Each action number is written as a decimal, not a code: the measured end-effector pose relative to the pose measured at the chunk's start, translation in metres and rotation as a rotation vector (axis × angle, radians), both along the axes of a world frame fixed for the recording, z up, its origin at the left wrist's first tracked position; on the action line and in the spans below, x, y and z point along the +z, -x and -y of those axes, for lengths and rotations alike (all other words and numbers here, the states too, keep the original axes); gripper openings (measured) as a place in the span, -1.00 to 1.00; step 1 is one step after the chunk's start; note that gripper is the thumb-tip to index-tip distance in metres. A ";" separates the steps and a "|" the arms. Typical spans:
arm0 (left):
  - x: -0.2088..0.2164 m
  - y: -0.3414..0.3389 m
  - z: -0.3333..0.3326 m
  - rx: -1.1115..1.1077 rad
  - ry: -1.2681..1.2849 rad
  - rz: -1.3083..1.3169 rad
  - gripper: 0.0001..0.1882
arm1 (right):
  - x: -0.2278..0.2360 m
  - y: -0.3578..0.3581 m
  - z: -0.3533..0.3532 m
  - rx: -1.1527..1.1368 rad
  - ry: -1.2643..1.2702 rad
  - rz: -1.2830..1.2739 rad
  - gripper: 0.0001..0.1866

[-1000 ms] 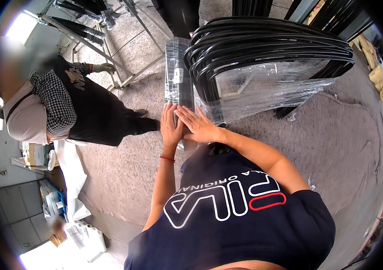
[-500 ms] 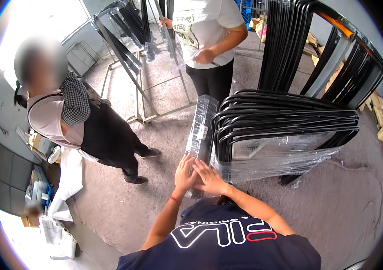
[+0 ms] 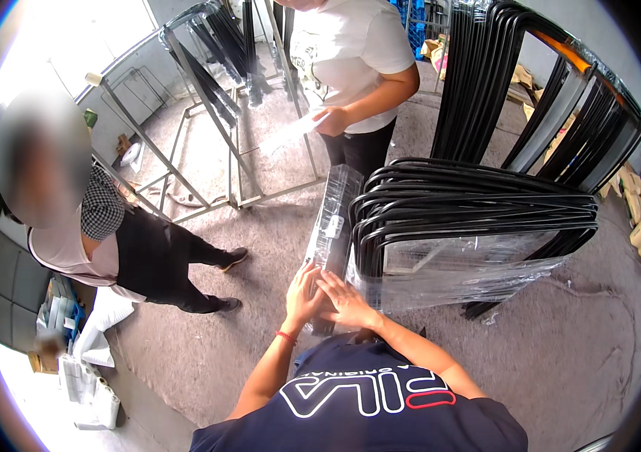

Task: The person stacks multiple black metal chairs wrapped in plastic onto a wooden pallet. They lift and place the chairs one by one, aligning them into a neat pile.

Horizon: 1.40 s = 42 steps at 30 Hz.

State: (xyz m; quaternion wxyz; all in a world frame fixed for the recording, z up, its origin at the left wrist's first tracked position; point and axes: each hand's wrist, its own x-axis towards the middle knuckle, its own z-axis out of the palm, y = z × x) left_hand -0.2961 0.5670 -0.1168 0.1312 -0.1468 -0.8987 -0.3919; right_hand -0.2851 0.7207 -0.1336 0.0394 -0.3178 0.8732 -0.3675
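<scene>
Both hands lie on the near part of a long dark bundle (image 3: 335, 207) wrapped in transparent film, which points away from me with a pale patch on its top. My left hand (image 3: 305, 296) rests along its left side, fingers stretched forward. Close beside it, my right hand (image 3: 346, 303) lies across the top, fingers spread and reaching left. Just right of the bundle stands a stack of bent black metal tube frames (image 3: 478, 184), its lower part wound in stretch film (image 3: 471, 279). My hands hide the bundle's near end in part.
A person in a white T-shirt (image 3: 358, 45) stands beyond the bundle, holding something thin and pale. Another person in black trousers (image 3: 162, 256) is at left. Metal racks (image 3: 245, 200) stand behind them. More black frames (image 3: 478, 83) rise at back right; white rolls (image 3: 94, 395) lie lower left.
The person at left has shifted left, uncovering more of the rack. The white-shirted person's near hand has moved left and lower. My hands stay on the bundle, almost unmoved.
</scene>
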 end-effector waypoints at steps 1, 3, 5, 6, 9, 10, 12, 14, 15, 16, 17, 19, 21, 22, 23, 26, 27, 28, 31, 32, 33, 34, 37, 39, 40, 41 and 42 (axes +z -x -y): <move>0.003 -0.001 0.001 0.004 -0.004 -0.008 -0.56 | 0.001 0.001 0.001 0.000 0.009 -0.011 -0.14; 0.005 -0.004 0.000 0.007 -0.016 -0.011 -0.57 | 0.005 -0.002 0.001 0.006 0.010 0.006 -0.14; 0.006 0.000 0.001 0.005 -0.020 -0.012 -0.57 | 0.006 0.001 0.000 0.006 0.020 -0.002 -0.13; 0.002 -0.001 0.003 0.004 -0.018 -0.021 -0.57 | 0.006 0.000 0.002 0.011 -0.007 0.000 -0.12; -0.003 0.000 0.003 -0.007 -0.043 0.002 -0.58 | 0.005 -0.001 0.000 0.008 -0.033 0.010 -0.11; -0.003 0.000 0.002 -0.009 -0.040 -0.003 -0.58 | 0.004 -0.001 0.000 -0.002 -0.044 0.009 -0.11; -0.002 -0.002 0.003 -0.004 -0.030 -0.009 -0.59 | 0.002 -0.003 0.002 -0.004 -0.050 0.016 -0.12; -0.004 -0.004 0.004 0.006 -0.040 0.014 -0.57 | 0.003 -0.002 0.002 0.004 -0.040 0.046 -0.12; -0.006 -0.002 0.003 0.005 -0.057 0.030 -0.54 | 0.002 -0.002 0.002 -0.001 -0.044 0.042 -0.12; -0.007 -0.002 0.003 0.008 -0.038 0.031 -0.54 | 0.000 -0.002 0.003 -0.009 -0.037 0.043 -0.12; -0.009 -0.001 0.004 0.006 -0.033 0.026 -0.54 | -0.003 -0.002 0.003 -0.016 -0.029 0.044 -0.11; -0.004 0.000 0.001 -0.011 -0.020 0.017 -0.55 | -0.006 -0.001 0.002 -0.036 -0.013 0.035 -0.12; -0.005 0.001 0.000 -0.009 -0.017 0.015 -0.55 | -0.007 -0.002 0.002 -0.042 -0.022 0.003 -0.12; -0.005 0.000 0.001 -0.003 -0.014 0.012 -0.55 | -0.007 -0.002 0.003 -0.035 -0.036 0.021 -0.13; -0.006 -0.001 0.001 0.005 -0.011 0.010 -0.55 | -0.006 -0.001 0.003 -0.026 -0.050 0.039 -0.13; -0.009 0.003 0.011 0.027 0.063 -0.011 -0.50 | 0.009 0.000 0.007 -0.006 -0.081 0.084 -0.13; -0.011 0.004 0.017 0.062 0.097 -0.037 -0.47 | 0.013 0.001 0.011 0.007 -0.089 0.088 -0.14; -0.011 0.006 0.023 0.062 0.081 0.015 -0.42 | 0.017 0.003 0.014 0.026 -0.090 0.107 -0.14; -0.014 0.015 0.048 0.086 0.132 0.041 -0.26 | 0.024 0.014 0.023 0.112 -0.102 0.144 -0.17; -0.019 0.020 0.063 0.096 0.160 0.041 -0.17 | 0.024 0.015 0.028 0.143 -0.085 0.166 -0.24; -0.012 0.023 0.073 0.126 0.086 0.158 -0.14 | 0.022 0.020 0.032 0.165 -0.008 0.194 -0.27; -0.012 0.024 0.083 0.206 0.135 0.236 -0.12 | 0.016 0.022 0.035 0.190 0.069 0.227 -0.30; -0.011 0.026 0.118 0.398 0.275 0.364 -0.13 | 0.019 0.016 0.037 0.247 0.183 0.401 -0.47; -0.010 0.033 0.135 0.476 0.272 0.380 -0.20 | 0.016 0.014 0.035 0.306 0.192 0.488 -0.53; -0.016 0.038 0.148 0.513 0.261 0.387 -0.23 | 0.015 0.011 0.035 0.320 0.189 0.509 -0.55; -0.025 0.042 0.161 0.549 0.250 0.393 -0.25 | 0.015 0.008 0.034 0.333 0.186 0.531 -0.58; -0.036 0.044 0.174 0.550 0.223 0.303 -0.31 | 0.013 0.006 0.034 0.346 0.183 0.549 -0.60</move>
